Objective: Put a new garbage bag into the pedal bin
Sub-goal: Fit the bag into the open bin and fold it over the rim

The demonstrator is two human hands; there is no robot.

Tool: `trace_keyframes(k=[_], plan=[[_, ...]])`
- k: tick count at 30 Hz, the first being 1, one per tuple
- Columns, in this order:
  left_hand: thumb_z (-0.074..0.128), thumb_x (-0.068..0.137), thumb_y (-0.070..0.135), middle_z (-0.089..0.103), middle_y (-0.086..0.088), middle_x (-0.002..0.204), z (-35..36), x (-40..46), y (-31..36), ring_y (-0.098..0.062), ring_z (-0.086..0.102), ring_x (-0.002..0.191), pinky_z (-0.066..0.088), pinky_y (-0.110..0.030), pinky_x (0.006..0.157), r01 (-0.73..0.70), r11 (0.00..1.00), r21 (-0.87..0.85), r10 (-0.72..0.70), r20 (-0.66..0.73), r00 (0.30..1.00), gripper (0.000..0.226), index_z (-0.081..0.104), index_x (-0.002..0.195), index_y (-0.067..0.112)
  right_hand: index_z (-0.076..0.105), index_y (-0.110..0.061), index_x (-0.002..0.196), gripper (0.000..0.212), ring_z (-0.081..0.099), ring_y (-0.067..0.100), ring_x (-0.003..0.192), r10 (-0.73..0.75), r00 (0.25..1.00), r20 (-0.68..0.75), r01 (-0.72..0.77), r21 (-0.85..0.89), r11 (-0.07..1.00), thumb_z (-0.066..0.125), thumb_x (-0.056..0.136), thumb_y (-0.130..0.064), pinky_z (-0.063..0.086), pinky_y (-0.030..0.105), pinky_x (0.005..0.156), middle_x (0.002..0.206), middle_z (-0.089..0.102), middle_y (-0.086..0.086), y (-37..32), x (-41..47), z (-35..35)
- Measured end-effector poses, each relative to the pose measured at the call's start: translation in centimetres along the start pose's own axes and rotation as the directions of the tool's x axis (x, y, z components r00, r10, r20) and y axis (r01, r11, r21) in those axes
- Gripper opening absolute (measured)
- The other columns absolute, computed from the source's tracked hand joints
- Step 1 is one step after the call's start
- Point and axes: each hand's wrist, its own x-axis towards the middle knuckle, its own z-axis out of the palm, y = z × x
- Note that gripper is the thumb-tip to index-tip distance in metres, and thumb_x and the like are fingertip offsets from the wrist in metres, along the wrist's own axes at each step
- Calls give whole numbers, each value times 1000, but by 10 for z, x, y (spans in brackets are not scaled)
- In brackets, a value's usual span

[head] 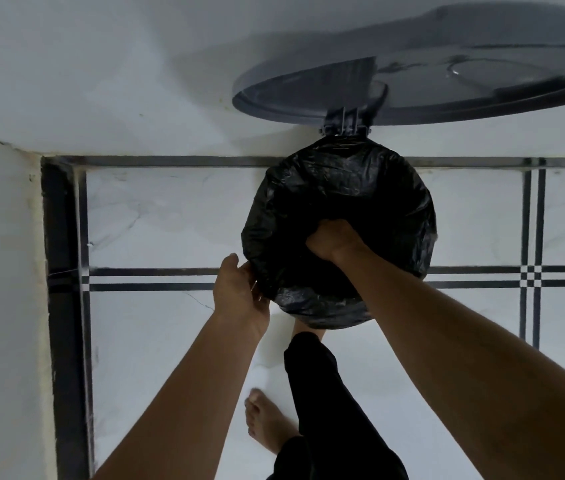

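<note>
1. The lid (447, 81) stands open behind the bin and leaves the mouth free.
2. The bag (340, 188) already lines the bin (350, 315), its edge folded over the rim.
3. The right hand (334, 239), clenched on bag film inside, should push down to seat it.
4. The left hand (238, 291) pinches the bag's near-left edge; hold it taut.
5. A bare foot (267, 424) stands on the tiled floor (170, 209) in front.

The black garbage bag (340, 216) covers the pedal bin's mouth, its lid (423, 77) raised at twelve o'clock. The right hand (333, 240) presses down inside the bag (fingers buried), while the left hand (239, 289) pinches its edge at eight o'clock. A bare foot (267, 424) stands on the tiled floor (156, 216).
</note>
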Motion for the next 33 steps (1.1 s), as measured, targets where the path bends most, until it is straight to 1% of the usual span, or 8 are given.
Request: trace_keyframes(k=[4,10,13,17,21,24,26,33], plan=[[42,103,50,64,2,124,-2,-6,-1,-23,54,121,38,-48,103,61,987,149,-57,-27,998,45,69,126,23,57,-5,141,48,54,40,135,-17,1000,14,17,-15,1000,46,102,-31,46,39,111,147,55,25,2,-6,3],[48,103,47,69,1,117,-14,-10,-8,-20,64,108,49,-42,86,71,997,7,-71,49,996,36,69,107,17,63,-5,133,43,58,39,126,-54,997,-55,64,202,977,46,103,-32,48,38,102,136,63,21,2,-39,-9],[56,100,47,66,1,120,-21,-18,-13,-23,62,112,47,-43,91,38,999,37,-38,8,999,27,63,101,21,74,-11,119,35,68,30,110,-110,938,-329,226,338,914,59,94,-31,52,31,96,117,74,12,16,-88,-9],[71,93,49,63,-3,125,-21,-45,-32,-31,60,118,50,-48,105,66,994,86,-71,53,996,37,65,111,18,76,-18,94,11,64,10,76,45,694,-719,380,418,825,76,84,-22,51,14,70,92,70,-3,38,-172,15],[76,94,31,70,-10,122,-15,-58,-52,-24,70,101,58,-42,98,71,972,225,-93,87,992,36,68,122,11,54,-23,110,56,65,16,88,489,786,-378,23,808,588,85,73,-52,51,19,69,110,59,-1,54,-197,55],[75,93,5,73,-17,121,-16,-48,-63,-20,72,87,64,-32,84,41,975,218,-47,22,999,31,68,123,-2,53,-19,119,60,75,20,84,523,842,135,-129,990,-47,89,77,-42,64,38,79,107,71,8,59,-191,64],[73,90,-6,74,-20,118,-20,-42,-68,-19,73,87,63,-30,78,2,977,212,2,-22,1000,28,70,118,-4,62,-7,120,42,77,21,85,444,862,244,-97,939,-329,85,85,-16,63,32,75,104,76,14,65,-188,69],[74,88,-7,78,-18,107,-39,-34,-74,-18,77,79,64,-23,74,-91,953,287,94,3,996,23,73,109,1,71,-2,102,7,73,20,90,275,924,266,-102,864,-493,67,96,-2,60,30,83,105,73,13,82,-192,78]])
